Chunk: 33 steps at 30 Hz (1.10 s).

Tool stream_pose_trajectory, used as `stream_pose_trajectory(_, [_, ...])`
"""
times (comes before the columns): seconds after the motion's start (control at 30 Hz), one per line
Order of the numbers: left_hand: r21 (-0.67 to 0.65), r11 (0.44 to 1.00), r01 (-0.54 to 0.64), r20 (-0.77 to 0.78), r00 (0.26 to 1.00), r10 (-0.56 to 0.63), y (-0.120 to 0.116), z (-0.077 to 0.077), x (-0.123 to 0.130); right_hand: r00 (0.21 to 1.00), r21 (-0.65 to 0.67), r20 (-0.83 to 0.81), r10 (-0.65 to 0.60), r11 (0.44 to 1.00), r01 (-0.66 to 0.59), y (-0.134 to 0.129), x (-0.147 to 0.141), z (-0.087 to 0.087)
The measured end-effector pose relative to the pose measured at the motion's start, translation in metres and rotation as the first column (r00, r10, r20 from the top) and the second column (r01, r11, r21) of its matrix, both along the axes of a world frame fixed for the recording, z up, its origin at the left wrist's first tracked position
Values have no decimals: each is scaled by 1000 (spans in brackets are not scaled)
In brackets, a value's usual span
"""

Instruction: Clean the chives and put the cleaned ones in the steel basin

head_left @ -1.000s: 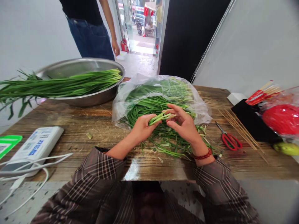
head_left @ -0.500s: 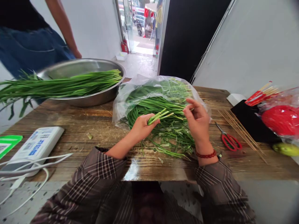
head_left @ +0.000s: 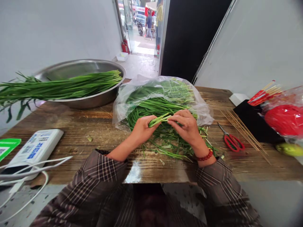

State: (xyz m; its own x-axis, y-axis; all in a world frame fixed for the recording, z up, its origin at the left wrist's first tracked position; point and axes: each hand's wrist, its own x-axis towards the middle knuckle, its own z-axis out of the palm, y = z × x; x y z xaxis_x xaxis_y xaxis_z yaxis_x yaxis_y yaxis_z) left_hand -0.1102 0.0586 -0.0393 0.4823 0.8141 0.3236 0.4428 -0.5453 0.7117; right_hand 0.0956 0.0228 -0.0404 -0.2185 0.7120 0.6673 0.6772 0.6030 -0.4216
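A small bunch of garlic chives (head_left: 159,120) is gripped in my left hand (head_left: 142,130), with the pale stem ends pointing right. The fingertips of my right hand (head_left: 186,126) are pinched on those stem ends. Just behind both hands, a clear plastic bag (head_left: 204,113) lies over a heap of more chives (head_left: 148,108). Loose leaf scraps and trimmings (head_left: 171,146) are scattered on the wood beneath my hands.
A steel basin (head_left: 97,102) at the back left holds long chives that overhang its left side. White electronic device (head_left: 38,148) and cables lie left. To the right are red-handled scissors (head_left: 233,142), thin sticks (head_left: 246,134) and a black box (head_left: 258,126).
My right hand has moved left and down onto the stem ends and closed its fingers there. My left hand stays nearly in place. The person behind the basin has left the view.
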Motion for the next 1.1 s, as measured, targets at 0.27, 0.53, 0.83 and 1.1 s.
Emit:
stream_pose_trajectory(0.27, [-29, 999, 18, 3, 1000, -18, -2, 0, 3, 721, -284, -683, -115, 952, -116, 6, -26, -20])
stream_pose_trajectory(0.53, [-40, 998, -44, 38, 998, 46, 0, 1, 2, 412, -208, -898, -155, 974, -86, 14, 6, -9])
stream_pose_trajectory(0.83, [-3, 994, -108, 231, 967, 105, -6, 6, 0, 589, -321, -808, 27, 817, -479, -6, -9, 7])
stream_pose_trajectory(1.1, [48, 987, 151, 65, 986, -154, -6, 4, 2, 584, -328, -811, 36, 798, -505, -8, -12, 4])
